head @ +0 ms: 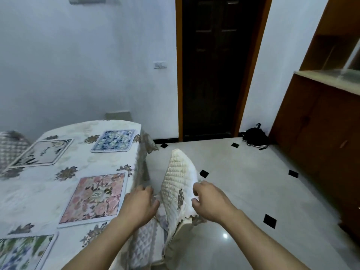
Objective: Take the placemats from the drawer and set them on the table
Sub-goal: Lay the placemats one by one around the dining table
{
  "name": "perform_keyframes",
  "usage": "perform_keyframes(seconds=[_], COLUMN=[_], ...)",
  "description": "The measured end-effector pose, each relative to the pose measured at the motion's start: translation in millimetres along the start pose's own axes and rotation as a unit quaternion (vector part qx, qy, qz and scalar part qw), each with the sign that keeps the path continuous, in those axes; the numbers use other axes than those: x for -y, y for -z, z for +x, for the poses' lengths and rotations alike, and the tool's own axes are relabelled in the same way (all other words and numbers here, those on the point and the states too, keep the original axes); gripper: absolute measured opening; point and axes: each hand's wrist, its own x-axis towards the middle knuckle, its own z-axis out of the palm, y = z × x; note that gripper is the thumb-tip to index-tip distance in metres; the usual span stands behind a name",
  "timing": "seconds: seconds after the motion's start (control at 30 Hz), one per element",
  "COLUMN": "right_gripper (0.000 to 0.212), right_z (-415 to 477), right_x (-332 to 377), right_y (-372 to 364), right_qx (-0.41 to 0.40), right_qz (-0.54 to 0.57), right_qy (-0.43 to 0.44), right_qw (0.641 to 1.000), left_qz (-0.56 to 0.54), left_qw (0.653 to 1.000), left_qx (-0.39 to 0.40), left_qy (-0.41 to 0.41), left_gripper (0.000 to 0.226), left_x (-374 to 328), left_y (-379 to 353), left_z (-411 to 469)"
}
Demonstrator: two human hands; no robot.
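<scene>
Hands (167, 205) extended, palms down — gripping quilted cover (178, 184).

Under my left hand (139, 205) the tablecloth (109, 162) is white with brown-grey flower sprigs. Just left of that hand lies a pink floral placemat (95, 197). Beyond it is a blue-and-white mosaic-like placemat (114, 140), and farther left 1 pale placemat with dark leaf corners (41, 152). Nearest me, a green-and-blue floral placemat (23, 252). My right hand (210, 203) touches a cream quilted chair cover (179, 184) with a diamond pattern and 1 brown flower motif.
</scene>
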Motion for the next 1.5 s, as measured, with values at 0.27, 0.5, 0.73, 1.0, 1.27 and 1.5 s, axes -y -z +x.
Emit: perform_keyframes(seconds=[0.27, 0.5, 0.73, 1.0, 1.27, 1.5], right_gripper=[0.018, 0.014, 0.015, 0.013, 0.016, 0.015], right_z=[152, 279, 398, 541, 674, 805], right_x=[-104, -151, -147, -161, -151, -137], right_y=[15, 42, 29, 23, 7, -4], right_qx=[0.04, 0.09, 0.124, 0.142, 0.17, 0.211], right_qz=[0.012, 0.021, 0.031, 0.007, 0.029, 0.031], right_qy=[0.12, 0.242, 0.308, 0.315, 0.362, 0.451], right_qw=[0.992, 0.966, 0.943, 0.938, 0.916, 0.867], left_qz=[0.007, -0.001, -0.001, -0.015, -0.021, -0.021], left_qw=[0.991, 0.964, 0.934, 0.925, 0.888, 0.821], left_qx=[-0.011, -0.024, -0.05, -0.038, -0.049, -0.047], left_qy=[0.133, 0.263, 0.355, 0.379, 0.457, 0.569], left_gripper=[0.046, 0.044, 0.044, 0.046, 0.042, 0.045], left_x=[-56, -95, -69, -24, 2, 12], left_y=[-16, -14, -22, -28, -21, -31], left_z=[118, 188, 266, 404, 492, 566])
